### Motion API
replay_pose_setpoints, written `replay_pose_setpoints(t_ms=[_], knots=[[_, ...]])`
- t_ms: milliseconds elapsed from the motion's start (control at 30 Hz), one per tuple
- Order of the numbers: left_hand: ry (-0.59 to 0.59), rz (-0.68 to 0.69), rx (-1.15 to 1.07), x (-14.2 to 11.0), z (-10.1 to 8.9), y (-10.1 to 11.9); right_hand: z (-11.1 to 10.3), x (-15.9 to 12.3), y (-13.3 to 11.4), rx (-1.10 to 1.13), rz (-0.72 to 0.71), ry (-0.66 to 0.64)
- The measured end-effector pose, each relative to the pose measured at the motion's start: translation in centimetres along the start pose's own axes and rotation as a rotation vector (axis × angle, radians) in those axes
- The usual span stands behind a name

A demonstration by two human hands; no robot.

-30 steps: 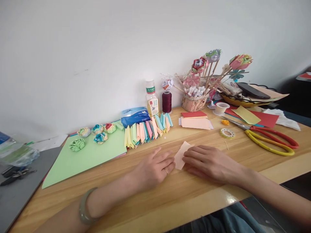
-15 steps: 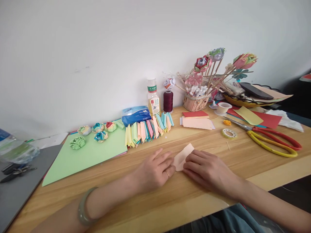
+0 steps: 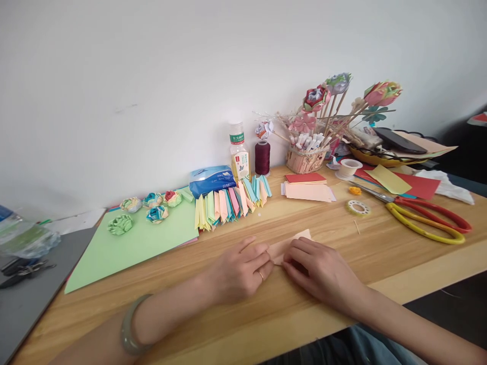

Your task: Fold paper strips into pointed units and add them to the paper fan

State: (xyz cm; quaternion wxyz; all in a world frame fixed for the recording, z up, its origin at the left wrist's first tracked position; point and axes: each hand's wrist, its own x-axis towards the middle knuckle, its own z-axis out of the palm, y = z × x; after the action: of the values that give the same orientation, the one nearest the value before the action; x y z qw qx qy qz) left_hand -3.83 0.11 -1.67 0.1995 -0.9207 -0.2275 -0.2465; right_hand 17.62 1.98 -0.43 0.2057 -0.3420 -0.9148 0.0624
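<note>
A small pale pink sheet of paper [image 3: 280, 248] lies on the wooden table between my hands, folded lengthwise into a narrow strip, with one corner standing up beyond my right fingers. My left hand [image 3: 240, 269] holds the left end of the paper with bent fingers; its thumb is hidden. Curled over the right part of the paper, my right hand [image 3: 321, 267] pinches and presses its near edge. Behind them stands a row of folded coloured paper pieces [image 3: 230, 203]. A stack of pink paper slips [image 3: 309, 191] with a red one on top lies farther back.
Large scissors [image 3: 422, 213], a tape roll [image 3: 358, 207] and a toothpick [image 3: 356, 226] lie to the right. Paper flowers [image 3: 120, 224] rest on a green sheet [image 3: 137, 248] at left. A bottle [image 3: 239, 152], thread spool [image 3: 262, 158] and flower basket [image 3: 307, 159] stand by the wall.
The pink paper has gone from a wider, flatter sheet to a narrower folded strip. My right hand has shifted slightly left and its fingers have curled more; my left hand stays nearly in place.
</note>
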Motion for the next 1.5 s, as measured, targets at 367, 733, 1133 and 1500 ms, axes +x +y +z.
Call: replay_pose_setpoints(t_ms=[367,733,1133,1500], knots=[[-0.017,-0.081,0.020,-0.1,0.9,0.0,0.9,0.1,-0.3,-0.047,0.162,0.042],[-0.038,0.005,0.046,0.0,0.2,-0.2,1.3,0.1,-0.3,-0.081,0.202,0.047],[-0.056,-0.124,-0.064,-0.6,1.3,0.4,0.4,-1.0,0.1,-0.066,-0.010,0.023],[-0.052,-0.144,-0.124,0.1,0.5,-0.2,-1.0,-2.3,0.9,-0.157,-0.298,-0.023]])
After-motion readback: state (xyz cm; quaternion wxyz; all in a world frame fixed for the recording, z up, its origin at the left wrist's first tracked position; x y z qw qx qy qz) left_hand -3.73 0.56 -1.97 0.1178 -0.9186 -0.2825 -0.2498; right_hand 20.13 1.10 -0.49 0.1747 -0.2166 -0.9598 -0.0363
